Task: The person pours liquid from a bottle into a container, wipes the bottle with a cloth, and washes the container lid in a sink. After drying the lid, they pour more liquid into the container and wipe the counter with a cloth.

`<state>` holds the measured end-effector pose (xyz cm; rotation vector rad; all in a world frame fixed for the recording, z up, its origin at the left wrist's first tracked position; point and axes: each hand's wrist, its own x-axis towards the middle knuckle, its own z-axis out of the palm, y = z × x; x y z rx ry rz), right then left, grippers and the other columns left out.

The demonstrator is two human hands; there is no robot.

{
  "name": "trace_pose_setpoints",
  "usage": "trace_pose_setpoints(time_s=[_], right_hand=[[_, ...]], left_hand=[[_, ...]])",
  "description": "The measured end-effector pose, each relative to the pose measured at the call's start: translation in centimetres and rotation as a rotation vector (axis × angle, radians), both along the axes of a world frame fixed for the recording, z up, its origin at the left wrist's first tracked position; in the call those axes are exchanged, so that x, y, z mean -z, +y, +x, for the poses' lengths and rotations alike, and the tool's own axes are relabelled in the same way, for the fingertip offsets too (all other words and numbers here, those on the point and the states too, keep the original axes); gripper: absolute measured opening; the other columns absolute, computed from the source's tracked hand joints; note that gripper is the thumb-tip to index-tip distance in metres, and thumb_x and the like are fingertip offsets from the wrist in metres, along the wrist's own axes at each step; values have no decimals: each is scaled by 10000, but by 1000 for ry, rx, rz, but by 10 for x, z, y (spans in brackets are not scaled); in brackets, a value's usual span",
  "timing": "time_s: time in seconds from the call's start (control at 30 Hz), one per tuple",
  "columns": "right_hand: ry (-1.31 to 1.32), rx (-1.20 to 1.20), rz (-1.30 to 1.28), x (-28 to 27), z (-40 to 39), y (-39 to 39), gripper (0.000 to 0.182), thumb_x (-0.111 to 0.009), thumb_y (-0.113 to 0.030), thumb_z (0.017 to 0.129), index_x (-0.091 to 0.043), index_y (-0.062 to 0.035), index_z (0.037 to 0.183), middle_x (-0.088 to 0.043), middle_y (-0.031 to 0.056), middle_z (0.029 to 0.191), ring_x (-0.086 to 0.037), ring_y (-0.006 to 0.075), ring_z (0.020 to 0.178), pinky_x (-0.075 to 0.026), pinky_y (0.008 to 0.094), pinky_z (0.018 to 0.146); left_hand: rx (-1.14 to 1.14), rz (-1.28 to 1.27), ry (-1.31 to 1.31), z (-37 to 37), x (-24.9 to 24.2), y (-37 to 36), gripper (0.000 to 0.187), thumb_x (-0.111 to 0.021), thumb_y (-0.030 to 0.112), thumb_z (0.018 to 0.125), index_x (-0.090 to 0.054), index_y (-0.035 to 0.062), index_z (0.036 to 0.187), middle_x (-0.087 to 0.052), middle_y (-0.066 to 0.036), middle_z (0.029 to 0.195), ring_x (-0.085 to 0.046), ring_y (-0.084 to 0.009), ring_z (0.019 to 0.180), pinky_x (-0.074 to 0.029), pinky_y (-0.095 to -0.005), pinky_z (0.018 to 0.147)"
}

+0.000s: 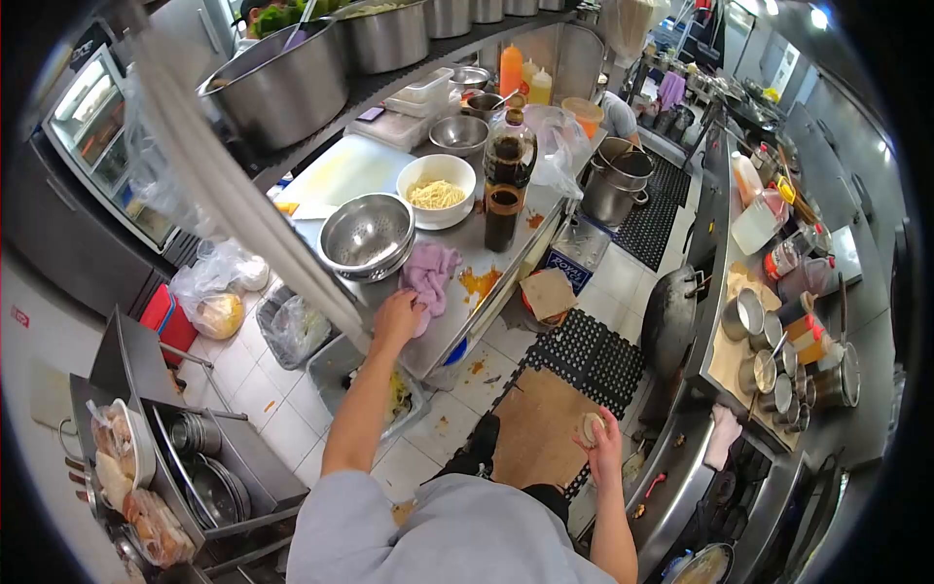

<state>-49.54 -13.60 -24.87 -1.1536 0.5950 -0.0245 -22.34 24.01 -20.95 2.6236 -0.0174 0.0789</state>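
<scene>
My left hand (397, 316) is closed on the near edge of a crumpled purple cloth (430, 277), which lies on the steel counter (413, 355). Beside the cloth is a brown sauce spill (480, 283). A steel colander (367, 234) stands just behind my left hand, and a white bowl of noodles (436, 195) is a little farther back. Low at my side, over the floor, my right hand (605, 450) has its fingers curled round a small round pale object (591, 428); its kind I cannot tell.
A large bottle of dark sauce (503, 185) stands near the counter's right edge. Steel pans (282, 92) line the shelf above. Below the counter sits a waste bin (336, 375). On my right runs a cooking line with several steel pots (744, 316) and a wok (671, 316).
</scene>
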Motion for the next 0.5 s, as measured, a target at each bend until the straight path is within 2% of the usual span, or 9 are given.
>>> trace_pose_setpoints(time_s=[0.07, 0.13, 0.2, 0.23, 0.3, 0.33, 0.4, 0.43, 0.5], right_hand=[[3, 36, 44, -3, 11, -4, 404, -563, -202, 943, -425, -122, 1314, -583, 46, 1150, -617, 197, 980, -540, 405, 791], [7, 72, 126, -2, 20, -12, 403, -561, -202, 943, -427, -119, 1313, -590, 49, 1142, -618, 200, 981, -541, 408, 794], [42, 70, 148, 4, 33, -18, 400, -557, -204, 946, -425, -116, 1313, -590, 51, 1142, -618, 202, 985, -540, 405, 800], [66, 74, 177, 6, 37, -21, 397, -552, -206, 949, -424, -113, 1313, -589, 54, 1143, -618, 204, 988, -539, 403, 805], [109, 11, 149, 8, 47, -28, 403, -544, -208, 956, -410, -105, 1321, -575, 61, 1149, -610, 208, 1002, -533, 395, 817], [113, -50, 125, 10, 60, -32, 409, -536, -210, 962, -396, -97, 1329, -560, 67, 1155, -602, 213, 1016, -526, 388, 829], [122, -62, 91, 14, 75, -39, 385, -531, -212, 965, -413, -100, 1314, -574, 62, 1148, -611, 213, 1010, -528, 388, 830], [115, -74, 55, 17, 83, -42, 361, -526, -215, 968, -430, -103, 1298, -588, 57, 1141, -619, 213, 1003, -530, 388, 831], [143, -104, 62, 23, 98, -48, 355, -524, -212, 970, -431, -101, 1294, -584, 53, 1143, -618, 209, 1003, -529, 387, 834]], left_hand=[[-1, -81, 111, -3, -23, -8, 339, -666, 255, 811, -644, 61, 1088, -611, -155, 1159, -565, -368, 1048, -449, -414, 925], [132, -215, -81, 6, -33, -29, 369, -674, 314, 803, -661, 95, 1100, -569, -146, 1233, -529, -376, 1080, -419, -414, 964], [222, -54, -125, 17, -31, -61, 577, -700, 412, 778, -569, 146, 1273, -399, -161, 1423, -335, -455, 1288, -327, -522, 1038], [216, -60, -98, 23, -23, -79, 577, -700, 412, 778, -569, 146, 1273, -399, -161, 1423, -335, -455, 1288, -327, -522, 1038], [52, 113, 106, 38, -3, -112, 857, -688, 575, 738, -394, 157, 1426, -128, -209, 1543, -32, -541, 1372, -152, -663, 1058], [51, 113, 115, 47, 8, -124, 857, -688, 575, 738, -394, 157, 1426, -128, -209, 1543, -32, -541, 1372, -152, -663, 1058], [-51, 116, 134, 59, 25, -144, 1046, -688, 627, 708, -207, 131, 1494, 22, -256, 1543, 97, -565, 1361, -70, -737, 1016], [-47, 124, 145, 67, 33, -153, 1046, -688, 627, 708, -207, 131, 1494, 22, -256, 1543, 97, -565, 1361, -70, -737, 1016], [-60, 132, 38, 71, 45, -167, 1013, -706, 546, 736, -212, 65, 1478, -31, -287, 1527, 43, -567, 1364, -111, -731, 1018]])
